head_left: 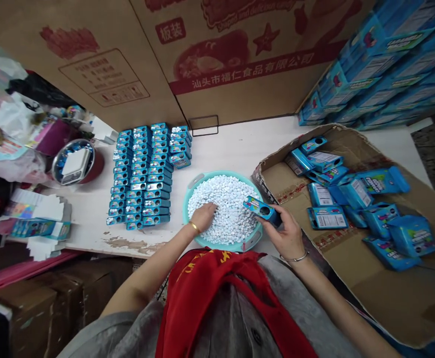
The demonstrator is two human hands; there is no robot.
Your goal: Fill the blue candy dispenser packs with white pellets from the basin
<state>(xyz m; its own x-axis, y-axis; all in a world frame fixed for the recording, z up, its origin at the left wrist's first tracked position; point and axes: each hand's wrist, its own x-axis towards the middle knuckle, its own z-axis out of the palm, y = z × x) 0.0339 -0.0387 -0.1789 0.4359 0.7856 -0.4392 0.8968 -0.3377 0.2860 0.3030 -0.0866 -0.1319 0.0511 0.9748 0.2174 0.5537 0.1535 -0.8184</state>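
Note:
A turquoise plastic basin [185, 209] full of small white candies [227, 199] stands at the table's front edge. My left hand [203, 217] reaches into the left part of the heap, its fingers curled down among the candies and the fingertips partly buried. Over the basin's right rim my right hand [285, 232] grips a small blue candy box [262, 210], tilted, with a round dark hole in the face turned up. Left of the basin, similar blue boxes [141, 174] stand in packed rows; white candies show in some of their holes.
At right lies an open cardboard carton [352, 266] with loose blue boxes [354, 191]. Stacked blue packs [385, 74] rise behind it. Large printed cartons [236, 64] wall off the back. At left are a metal bowl [97, 166] holding a white device and several flattened packs [38, 226].

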